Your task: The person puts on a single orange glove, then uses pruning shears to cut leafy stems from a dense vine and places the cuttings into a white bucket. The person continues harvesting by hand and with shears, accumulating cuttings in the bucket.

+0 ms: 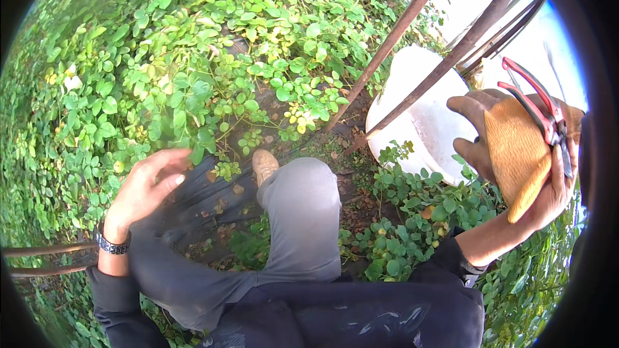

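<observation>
**Bare right hand (558, 187) laden, bare left hand (151, 187) free**

The right hand, raised at the right, is closed on a yellow-and-brown work glove (512, 151), its brown fingers hanging limp to the left. Red-handled pruning shears with dark metal blades (548, 127) lie across the glove, handles up and spread, blades down by the bare fingers. Bundling both on one side probably keeps the other hand free; how firmly the shears are gripped I cannot tell.

The left hand holds nothing visible. Its fingers are loosely curved and half open, beside the green rounded-leaf bushes (258, 71); whether they touch leaves is unclear. Taking the glove off may serve finer touch.

The white rounded container (380, 119) stands behind slender brown poles (387, 46), near the glove, seemingly for easy reach.
</observation>
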